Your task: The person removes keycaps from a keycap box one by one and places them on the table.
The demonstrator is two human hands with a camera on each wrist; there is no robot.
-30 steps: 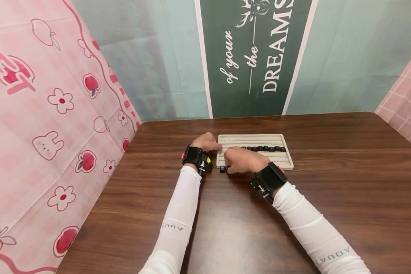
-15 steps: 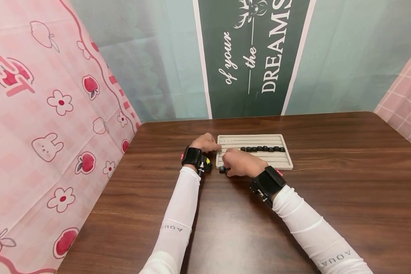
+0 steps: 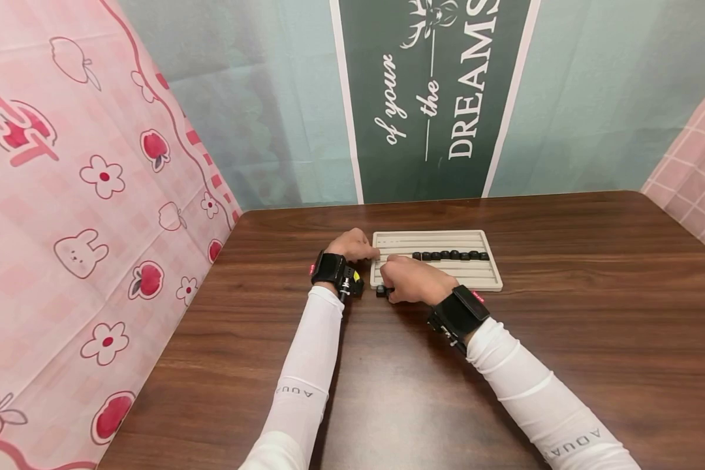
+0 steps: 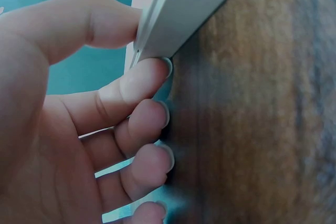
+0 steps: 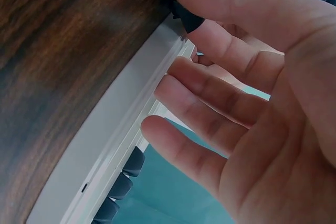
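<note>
Leftmost beside me hangs a pink cloth (image 3: 102, 176) printed with apples, flowers and a rabbit, running down along the side of the brown wooden desk (image 3: 211, 352). Next comes my left hand (image 3: 350, 245), with a black band (image 3: 329, 267) round the wrist above a white sleeve (image 3: 302, 372); its thumb and forefinger are closed on the left edge of a cream tray (image 3: 440, 236), and the other fingers are bent side by side near the desk. The tray lies flat toward the far side of the desk, with long ridges running across it. Just in front of its near left corner sits a loose black keycap (image 3: 381, 291). Right beside that is my right hand (image 3: 418, 279), thumb and forefinger narrowed on a second keycap (image 5: 189, 18) at the tray's front wall, while the remaining three fingers stretch out over the tray; I cannot tell whether the two caps touch. Past my knuckles, a row of black keycaps (image 3: 450, 255) stands along one ridge, reaching toward the tray's right edge. Behind the desk hangs a blue-green cloth (image 3: 264, 124) with a dark green panel (image 3: 376, 173) bearing white lettering, "DREAMS" among it, turned sideways. Furthest right, a pink cloth with a grid pattern (image 3: 696, 156) meets the desk's far corner.
</note>
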